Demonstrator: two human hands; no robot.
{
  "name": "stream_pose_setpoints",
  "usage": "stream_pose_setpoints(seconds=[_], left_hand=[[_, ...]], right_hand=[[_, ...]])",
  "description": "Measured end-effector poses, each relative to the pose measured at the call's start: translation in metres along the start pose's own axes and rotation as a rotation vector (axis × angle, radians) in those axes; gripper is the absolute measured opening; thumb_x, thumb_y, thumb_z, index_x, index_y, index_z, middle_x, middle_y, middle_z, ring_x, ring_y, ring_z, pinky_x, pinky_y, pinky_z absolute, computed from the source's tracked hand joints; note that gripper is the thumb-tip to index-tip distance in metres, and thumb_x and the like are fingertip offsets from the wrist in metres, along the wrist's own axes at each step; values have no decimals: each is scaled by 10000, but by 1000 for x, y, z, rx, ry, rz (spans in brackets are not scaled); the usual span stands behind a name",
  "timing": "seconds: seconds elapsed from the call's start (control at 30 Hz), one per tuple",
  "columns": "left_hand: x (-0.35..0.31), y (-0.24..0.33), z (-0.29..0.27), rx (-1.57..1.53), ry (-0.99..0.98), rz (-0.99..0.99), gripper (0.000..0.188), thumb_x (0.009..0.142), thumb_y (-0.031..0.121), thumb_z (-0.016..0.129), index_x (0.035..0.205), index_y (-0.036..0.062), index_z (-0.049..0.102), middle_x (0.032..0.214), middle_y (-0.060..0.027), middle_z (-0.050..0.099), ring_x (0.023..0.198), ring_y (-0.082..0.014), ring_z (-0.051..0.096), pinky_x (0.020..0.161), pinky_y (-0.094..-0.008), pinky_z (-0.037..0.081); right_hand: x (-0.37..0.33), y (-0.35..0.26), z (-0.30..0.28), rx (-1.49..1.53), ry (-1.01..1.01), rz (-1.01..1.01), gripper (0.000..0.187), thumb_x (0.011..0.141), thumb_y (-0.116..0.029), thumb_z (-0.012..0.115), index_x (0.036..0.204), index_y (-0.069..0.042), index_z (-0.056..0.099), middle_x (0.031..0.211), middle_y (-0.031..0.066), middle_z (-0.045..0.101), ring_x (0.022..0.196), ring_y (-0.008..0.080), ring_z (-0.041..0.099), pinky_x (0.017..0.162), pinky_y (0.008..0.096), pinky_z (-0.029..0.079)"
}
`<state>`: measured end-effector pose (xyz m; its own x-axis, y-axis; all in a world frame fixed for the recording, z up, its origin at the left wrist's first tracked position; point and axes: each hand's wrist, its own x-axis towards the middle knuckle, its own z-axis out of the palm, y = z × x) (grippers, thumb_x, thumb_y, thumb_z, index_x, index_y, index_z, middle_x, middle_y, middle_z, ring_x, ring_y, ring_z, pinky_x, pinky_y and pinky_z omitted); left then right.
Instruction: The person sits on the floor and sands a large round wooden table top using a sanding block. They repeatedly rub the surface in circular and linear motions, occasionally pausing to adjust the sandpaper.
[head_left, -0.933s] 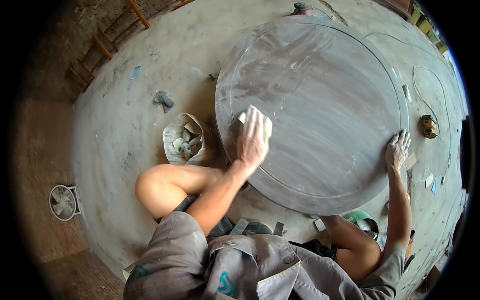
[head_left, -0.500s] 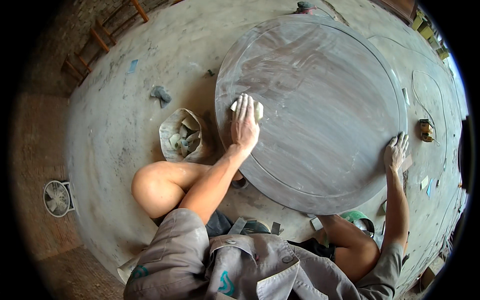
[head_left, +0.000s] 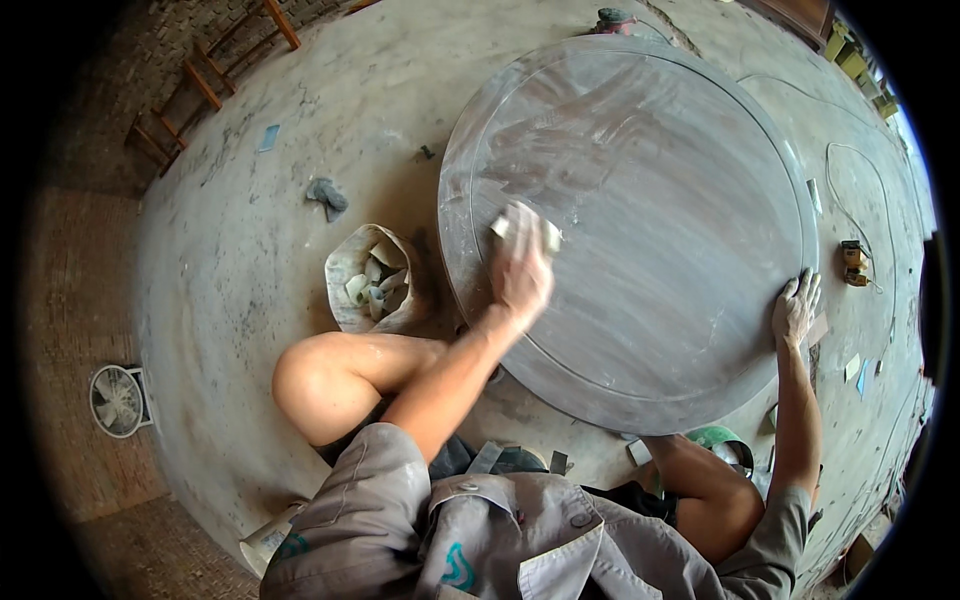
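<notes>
A large round grey tabletop (head_left: 650,230), dusty and streaked with brown, lies in front of me with a groove running round its edge. Under my left hand (head_left: 522,272), on its left part, is a pale piece that looks like sandpaper or a sanding pad (head_left: 552,238). The fingers press it to the surface and are blurred by motion; its ends stick out on both sides. My right hand (head_left: 796,310) lies with stretched fingers on the tabletop's right rim and holds nothing. White dust covers its fingers.
Left of the tabletop stands an open pale bag (head_left: 345,290) with torn scraps inside. A grey rag (head_left: 327,197) lies beyond it. To the right are a yellow power tool (head_left: 854,262) and cords; a green container (head_left: 712,437) is by my right leg. A fan (head_left: 117,400) stands far left.
My left hand has slid the pale piece rightward and slightly nearer across the tabletop. My right hand stays on the rim. The whole view has shifted a little.
</notes>
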<state>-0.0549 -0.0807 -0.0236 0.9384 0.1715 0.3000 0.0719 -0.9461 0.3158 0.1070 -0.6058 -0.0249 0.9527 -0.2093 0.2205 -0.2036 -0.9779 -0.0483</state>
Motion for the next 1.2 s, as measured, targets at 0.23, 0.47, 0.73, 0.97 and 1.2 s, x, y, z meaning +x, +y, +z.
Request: stream_pose_setpoints(seconds=[0.23, 0.47, 0.73, 0.97, 1.2], left_hand=[[41, -44, -22, -38, -6, -130, 590, 1107, 367, 334, 1489, -76, 413, 1552, -322, 372, 1477, -427, 339, 1255, -474, 265], [-5, 11, -3, -75, -43, 72, 549, 1043, 182, 485, 1510, -83, 372, 1566, -323, 348, 1480, -433, 337, 1273, -481, 204], [-13, 36, -5, -112, 10, 35, 516, 1047, 204, 478, 1479, -76, 437, 1518, -382, 372, 1466, -491, 323, 1249, -501, 244], [68, -42, -16, 28, -8, -244, 571, 1092, 279, 376, 1499, -122, 359, 1576, -314, 337, 1506, -405, 295, 1275, -415, 196], [44, -36, -4, -51, -33, -52, 587, 1064, 240, 476, 1509, -116, 333, 1562, -343, 336, 1487, -408, 331, 1260, -474, 238]], right_hand=[[-1, 2, 1, -16, -8, -7, 597, 1070, -382, 323, 1594, -95, 323, 1666, 163, 265, 1532, 351, 251, 1246, 444, 219], [-1, 8, 3, -19, 23, 8, 588, 1073, -383, 319, 1597, -115, 326, 1664, 155, 274, 1530, 346, 261, 1242, 445, 222], [-5, 6, -3, -20, 15, 13, 587, 1074, -383, 319, 1590, -104, 339, 1662, 152, 284, 1530, 344, 261, 1240, 446, 224], [-5, 5, 4, -4, 13, -1, 587, 1072, -380, 329, 1590, -104, 340, 1662, 149, 283, 1530, 346, 263, 1240, 453, 226], [-4, -2, -5, 21, 16, 5, 583, 1074, -372, 325, 1577, -78, 359, 1654, 173, 289, 1529, 339, 261, 1248, 441, 207]])
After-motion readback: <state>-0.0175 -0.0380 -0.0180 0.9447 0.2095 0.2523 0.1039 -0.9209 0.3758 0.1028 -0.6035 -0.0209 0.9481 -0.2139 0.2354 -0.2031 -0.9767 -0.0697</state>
